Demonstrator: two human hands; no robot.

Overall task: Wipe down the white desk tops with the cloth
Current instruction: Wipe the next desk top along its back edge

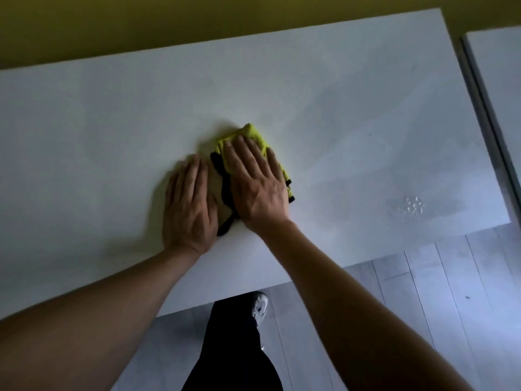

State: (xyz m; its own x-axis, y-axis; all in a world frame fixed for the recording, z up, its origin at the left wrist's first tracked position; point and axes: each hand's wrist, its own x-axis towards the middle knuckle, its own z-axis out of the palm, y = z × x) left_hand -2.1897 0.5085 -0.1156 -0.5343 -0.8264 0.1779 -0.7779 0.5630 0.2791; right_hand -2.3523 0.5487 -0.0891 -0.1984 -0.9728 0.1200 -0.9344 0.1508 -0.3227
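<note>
A yellow-green cloth with a black edge lies bunched on the white desk top, near the middle. My right hand lies flat on the cloth with straight fingers, pressing it against the desk. My left hand rests flat beside it on the left, fingers straight, its inner side over the cloth's grey and black part. A patch of water droplets sits on the desk at the right, near the front edge.
A second white desk top stands to the right, split from the first by a narrow gap. A yellow wall runs behind the desks. Grey plank floor, my dark trouser leg and a white shoe show below the front edge.
</note>
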